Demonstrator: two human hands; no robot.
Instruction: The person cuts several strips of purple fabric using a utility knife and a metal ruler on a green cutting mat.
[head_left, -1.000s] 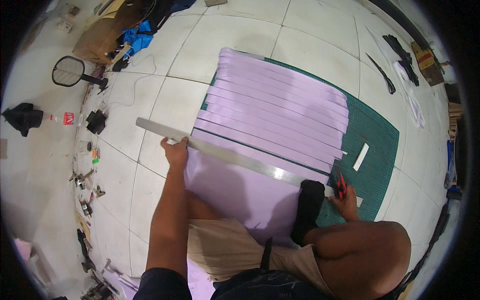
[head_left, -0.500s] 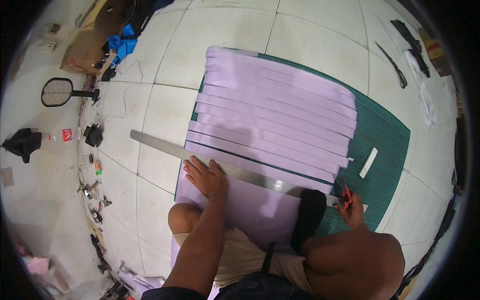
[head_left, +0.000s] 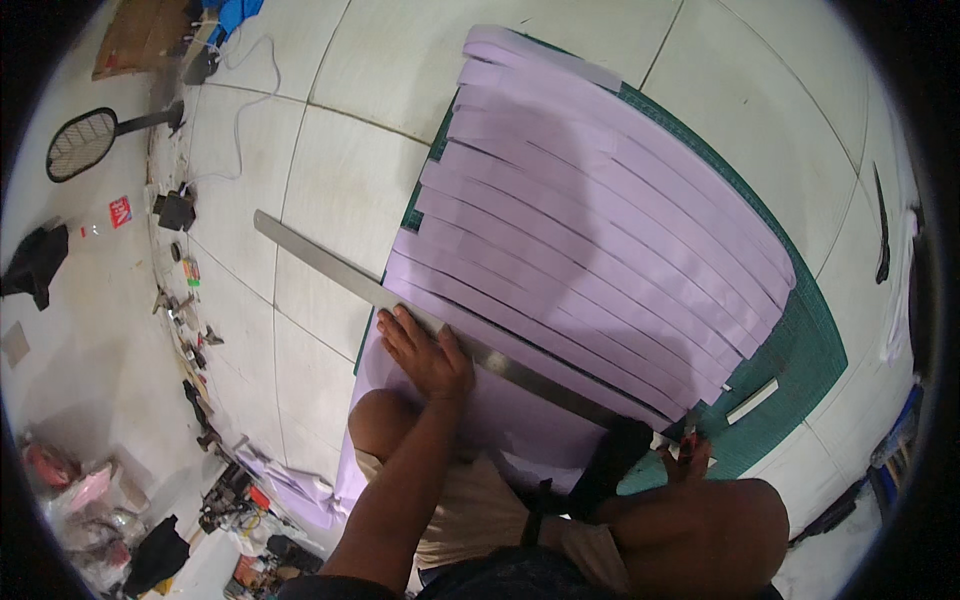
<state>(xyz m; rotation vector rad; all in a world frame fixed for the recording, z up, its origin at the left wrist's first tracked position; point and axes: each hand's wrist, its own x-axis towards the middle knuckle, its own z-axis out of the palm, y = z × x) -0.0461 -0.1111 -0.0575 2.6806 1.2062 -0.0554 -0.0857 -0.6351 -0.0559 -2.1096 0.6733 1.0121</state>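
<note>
My left hand (head_left: 428, 355) lies with its fingers spread, pressing on a long steel ruler (head_left: 325, 262) that slants across a lilac sheet (head_left: 525, 435). At the ruler's right end, my right hand (head_left: 684, 464) is closed round a red cutter knife (head_left: 689, 441), its tip at the edge of the sheet; the blade is too small to make out. My foot in a black sock (head_left: 617, 452) rests over the ruler close to that hand. Beyond the ruler, several long lilac strips (head_left: 610, 215) lie side by side on the green cutting mat (head_left: 800, 335).
A slim white bar (head_left: 752, 401) lies on the mat right of the knife. Along the left wall are a racket-shaped swatter (head_left: 85, 145), a black adapter (head_left: 175, 210) with a cable, and small tools. A dark strap-like thing (head_left: 881, 225) lies far right.
My right hand has come left and down with the cutter knife, toward the sheet's edge. My left hand stays pressed on the ruler. The whole view has shifted and turned.
</note>
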